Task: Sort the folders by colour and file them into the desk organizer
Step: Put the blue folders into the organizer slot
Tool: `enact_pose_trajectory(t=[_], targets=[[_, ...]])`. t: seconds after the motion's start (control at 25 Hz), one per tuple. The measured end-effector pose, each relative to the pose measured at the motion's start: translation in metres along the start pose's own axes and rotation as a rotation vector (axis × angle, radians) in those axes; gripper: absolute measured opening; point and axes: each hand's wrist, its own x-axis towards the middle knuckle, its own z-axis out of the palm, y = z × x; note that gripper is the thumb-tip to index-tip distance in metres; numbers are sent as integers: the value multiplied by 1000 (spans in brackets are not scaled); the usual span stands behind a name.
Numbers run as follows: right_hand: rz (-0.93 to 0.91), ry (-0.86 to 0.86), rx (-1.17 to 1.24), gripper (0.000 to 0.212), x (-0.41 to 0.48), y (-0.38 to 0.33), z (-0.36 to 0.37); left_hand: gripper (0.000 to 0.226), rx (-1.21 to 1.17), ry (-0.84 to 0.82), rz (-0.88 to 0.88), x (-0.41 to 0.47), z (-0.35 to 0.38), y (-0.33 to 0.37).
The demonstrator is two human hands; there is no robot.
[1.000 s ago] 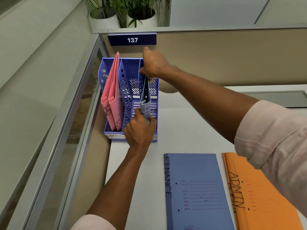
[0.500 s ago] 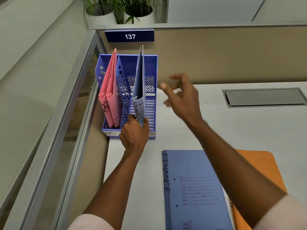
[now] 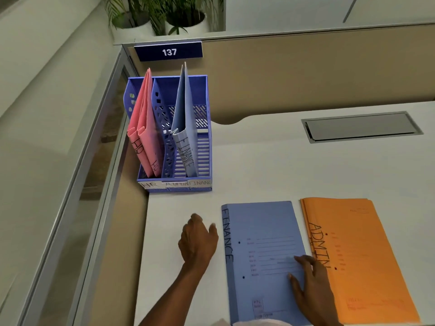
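A blue desk organizer (image 3: 202, 100) stands in the desk's far left corner. Two pink HR folders (image 3: 143, 128) fill its left slot. One blue FINANCE folder (image 3: 186, 128) stands upright in its right slot; the middle slot holds nothing. Another blue FINANCE folder (image 3: 261, 231) lies flat on the desk near me. Orange ADMIN folders (image 3: 357, 250) lie stacked to its right. My left hand (image 3: 197, 238) hovers over the desk just left of the flat blue folder, fingers loosely curled, holding nothing. My right hand (image 3: 310, 281) rests with straight fingers on that folder's right edge.
A beige partition with a "137" sign (image 3: 169, 52) backs the white desk (image 3: 270, 165). A grey cable hatch (image 3: 360, 127) sits at the far right. A glass side panel (image 3: 98, 175) bounds the left. Potted plants (image 3: 169, 17) stand behind the partition.
Both hands let go of the blue folder now standing in the organizer's right slot and pulled back toward me. My right hand came down onto the flat blue folder.
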Motion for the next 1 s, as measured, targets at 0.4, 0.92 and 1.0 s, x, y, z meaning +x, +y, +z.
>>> enact_pose_trajectory(t=[0.4,0.92,1.0], targets=[[173,-52,49,71,26,-18,-2,58,-317,-459,-269,-57,51,-6],[312,-35,380,94,65,-51,-29,44,-666,-518,-62,-72,17,2],[347,-56,472,79,76,-65,-37,43,-643,-464,-7,-77,4,4]])
